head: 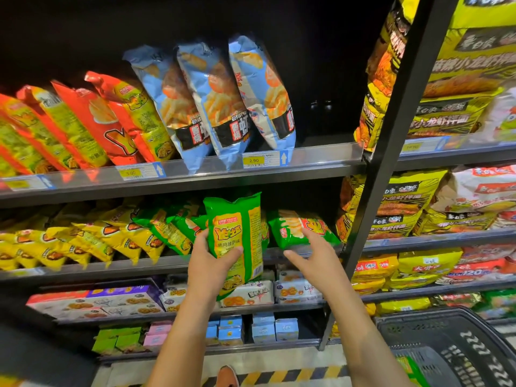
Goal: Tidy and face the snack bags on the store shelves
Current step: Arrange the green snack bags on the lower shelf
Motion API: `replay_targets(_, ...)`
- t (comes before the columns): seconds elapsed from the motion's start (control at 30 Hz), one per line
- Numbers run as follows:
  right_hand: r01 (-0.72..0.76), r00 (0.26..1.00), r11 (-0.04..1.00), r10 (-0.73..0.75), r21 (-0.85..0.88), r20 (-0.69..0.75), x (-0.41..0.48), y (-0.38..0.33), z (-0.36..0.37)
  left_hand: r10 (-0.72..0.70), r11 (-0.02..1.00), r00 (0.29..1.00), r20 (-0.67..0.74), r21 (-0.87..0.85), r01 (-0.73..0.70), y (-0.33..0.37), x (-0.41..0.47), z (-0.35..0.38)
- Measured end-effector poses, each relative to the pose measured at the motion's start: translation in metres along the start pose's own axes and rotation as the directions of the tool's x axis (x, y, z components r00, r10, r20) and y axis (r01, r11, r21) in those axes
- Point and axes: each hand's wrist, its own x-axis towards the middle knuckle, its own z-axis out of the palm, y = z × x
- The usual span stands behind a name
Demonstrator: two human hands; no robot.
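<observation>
Holding a green bag [237, 233] upright in front of the middle shelf [111, 268], the left hand [208, 258] grips its lower left edge, with the thumb across the printed front and the fingers round the side. The bag is clear of the shelf and its front faces outward (the orientation a shopper needs to read it), which suggests it is being lined up for the dark gap just to its right. The right hand [315, 255] is open, fingers spread and holding nothing, just in front of a fallen green bag [296, 229] that lies on its side at the right end of the same shelf. Whether the fingertips touch that bag cannot be told. Judged from this layout, the step in hand is to stand the fallen bag up or to clear room for the held one. To the left, leaning green bags [170, 230] and a row of yellow bags [83, 241] tilt at uneven angles and are not yet faced. On the upper shelf [321, 163], three blue bags [237, 107] lean left, with a gap at their right. Caution: the packs look light and air-filled, so a sideways nudge is likely to topple neighbours. A black basket [446, 344] sits at lower right.
</observation>
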Motion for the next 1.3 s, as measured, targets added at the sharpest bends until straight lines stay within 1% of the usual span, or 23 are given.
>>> replay_targets(0.07, 0.039, 0.999, 0.989, -0.040, -0.144, -0.003, 0.015, 0.003, 0.011, 0.006, 0.999, 0.999, -0.037, 0.034, -0.005, -0.004, 0.005, 0.000)
replay_targets(0.17, 0.065, 0.997, 0.939, -0.074, -0.339, -0.012, 0.040, 0.009, 0.028, -0.002, 0.999, 0.998, -0.055, 0.037, 0.004, -0.010, 0.012, 0.003)
replay_targets(0.27, 0.058, 0.998, 0.884, -0.065, -0.463, 0.001, 0.061, 0.013, 0.040, -0.023, 0.998, 0.998, -0.053, 0.059, 0.026, -0.014, 0.018, 0.005)
replay_targets(0.43, 0.052, 0.998, 0.835, -0.054, -0.548, 0.011, 0.082, 0.019, 0.056, -0.018, 0.993, 0.999, -0.040, 0.112, 0.022, -0.017, 0.029, 0.012)
replay_targets(0.6, -0.001, 1.000, 0.815, 0.004, -0.579, 0.004, 0.093, 0.027, 0.067, -0.043, 0.985, 0.997, -0.059, 0.164, 0.052, -0.019, 0.043, 0.017)
replay_targets(0.77, -0.017, 0.999, 0.802, -0.005, -0.598, -0.035, 0.097, 0.034, 0.071, -0.048, 0.982, 0.998, -0.049, 0.179, 0.056, -0.021, 0.052, 0.023)
replay_targets(0.83, -0.019, 0.997, 0.814, -0.032, -0.581, -0.077, 0.098, 0.035, 0.069, -0.051, 0.981, 0.998, -0.046, 0.187, 0.058, -0.021, 0.054, 0.025)
replay_targets(0.97, -0.012, 0.978, 0.869, -0.092, -0.495, -0.185, 0.099, 0.032, 0.058, -0.058, 0.978, 0.998, -0.031, 0.199, 0.063, -0.021, 0.057, 0.033)
replay_targets(1.07, -0.009, 0.964, 0.909, -0.103, -0.416, -0.246, 0.096, 0.023, 0.045, -0.055, 0.982, 0.998, -0.025, 0.179, 0.059, -0.020, 0.058, 0.040)
replay_targets(1.2, -0.011, 0.951, 0.975, -0.059, -0.223, -0.304, 0.088, 0.010, 0.031, -0.052, 0.987, 0.998, -0.025, 0.153, 0.055, -0.017, 0.059, 0.051)
replay_targets(1.3, -0.015, 0.933, 0.998, -0.006, -0.054, -0.360, 0.079, 0.003, 0.019, -0.030, 0.991, 0.999, -0.033, 0.126, 0.034, -0.015, 0.061, 0.060)
